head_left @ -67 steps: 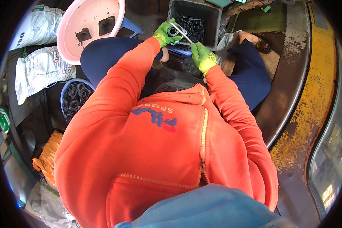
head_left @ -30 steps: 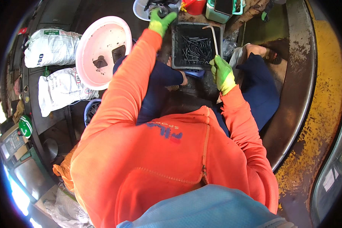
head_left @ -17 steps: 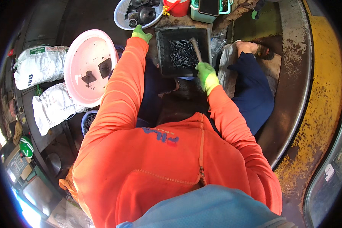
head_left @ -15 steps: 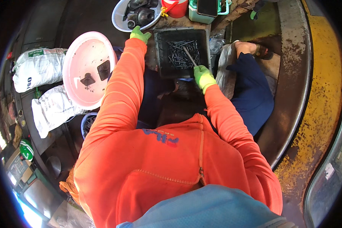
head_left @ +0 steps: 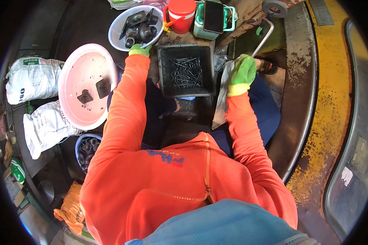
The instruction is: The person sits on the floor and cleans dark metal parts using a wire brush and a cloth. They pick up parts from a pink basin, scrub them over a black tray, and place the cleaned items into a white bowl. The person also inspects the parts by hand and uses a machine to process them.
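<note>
A bent metal rod [head_left: 264, 41] stands up from the right hand [head_left: 243, 72], slanting away to the person's right, with its far end curving over near a grey ring [head_left: 275, 8]. The gloved fingers are folded together and clamped around the rod's near end. The left hand [head_left: 140, 50], gloved in green as well, is at the near rim of a pale blue-white basin [head_left: 114, 33] of black parts [head_left: 146, 32]; its fingertips are hidden, so I cannot tell how far they are closed or whether they hold a part.

Between the hands, and a little nearer the person than that basin, is a dark crate [head_left: 164, 69] with loose black pins [head_left: 186, 72] scattered across its bottom. Beyond it stand a red jug [head_left: 181, 19] and a green cooler box [head_left: 205, 32]. To the left, a pink basin [head_left: 95, 73] holds two dark pieces [head_left: 85, 96], with white sacks [head_left: 36, 80] beside it. Nearer the person, a blue tub [head_left: 77, 148] is filled with black pieces [head_left: 88, 152].
</note>
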{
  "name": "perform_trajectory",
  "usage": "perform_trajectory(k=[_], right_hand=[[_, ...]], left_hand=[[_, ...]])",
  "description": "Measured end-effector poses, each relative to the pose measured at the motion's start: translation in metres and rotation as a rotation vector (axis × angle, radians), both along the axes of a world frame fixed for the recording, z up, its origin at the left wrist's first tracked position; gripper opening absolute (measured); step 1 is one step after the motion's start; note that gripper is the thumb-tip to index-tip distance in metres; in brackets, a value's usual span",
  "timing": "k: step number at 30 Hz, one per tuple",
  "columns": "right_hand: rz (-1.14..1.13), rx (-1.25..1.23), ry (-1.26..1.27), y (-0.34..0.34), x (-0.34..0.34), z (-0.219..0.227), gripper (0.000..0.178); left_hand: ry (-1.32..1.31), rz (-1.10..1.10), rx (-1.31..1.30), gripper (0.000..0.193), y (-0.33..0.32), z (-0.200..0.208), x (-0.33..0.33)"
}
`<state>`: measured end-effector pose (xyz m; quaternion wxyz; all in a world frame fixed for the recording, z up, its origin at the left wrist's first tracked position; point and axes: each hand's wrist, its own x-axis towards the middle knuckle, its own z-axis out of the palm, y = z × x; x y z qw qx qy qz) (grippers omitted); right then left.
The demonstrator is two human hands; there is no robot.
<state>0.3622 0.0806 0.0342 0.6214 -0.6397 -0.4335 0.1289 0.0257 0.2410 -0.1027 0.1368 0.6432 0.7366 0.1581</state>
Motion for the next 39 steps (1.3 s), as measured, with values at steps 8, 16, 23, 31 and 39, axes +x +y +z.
perform_trajectory(k=[8,16,23,31,39], right_hand=[[0.021,0.196,0.386,0.061,0.036,0.007,0.020],[0.141,-0.009,0.440,0.074,0.056,-0.001,0.025],[-0.007,-0.007,0.572,0.074,0.055,0.028,0.028],[-0.060,0.063,0.209,0.109,0.091,0.039,0.030],[0.050,-0.097,-0.422,0.110,0.120,0.045,0.049]], left_hand=[[-0.056,0.002,0.070,0.048,-0.025,0.071,-0.032],[-0.710,0.151,0.263,0.037,-0.089,0.079,-0.040],[-1.762,0.351,-0.114,0.015,-0.165,0.080,-0.008],[-1.141,-0.297,-0.417,0.021,-0.217,0.017,0.027],[-0.850,-0.557,-0.404,0.023,-0.208,-0.024,0.022]])
